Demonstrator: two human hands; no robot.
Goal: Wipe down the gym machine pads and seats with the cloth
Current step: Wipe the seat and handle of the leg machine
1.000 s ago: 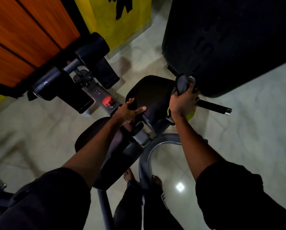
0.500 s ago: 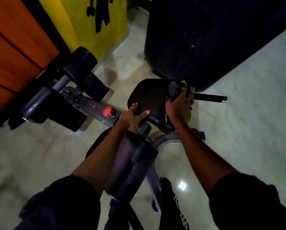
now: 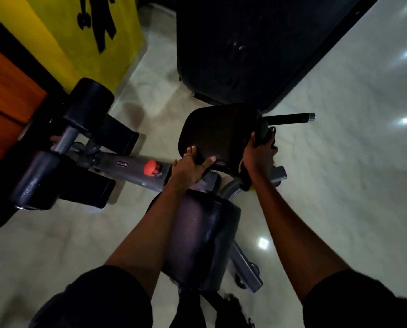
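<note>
A black upper pad of the gym machine sits mid-frame, and a second dark pad lies below it, between my forearms. My left hand grips the upper pad's near edge, thumb on top. My right hand is shut on a dark cloth, pressing it against the upper pad's right edge. A strip of the cloth hangs down below my right wrist.
The grey machine frame with a red knob runs left to two black roller pads. A black handle bar sticks out to the right. A large black block stands behind. Yellow wall and orange panels are at far left; the floor is glossy tile.
The camera has moved closer and over the machine. My right hand with the cloth has slid down the upper pad's right edge. My left hand has kept its hold on the near edge.
</note>
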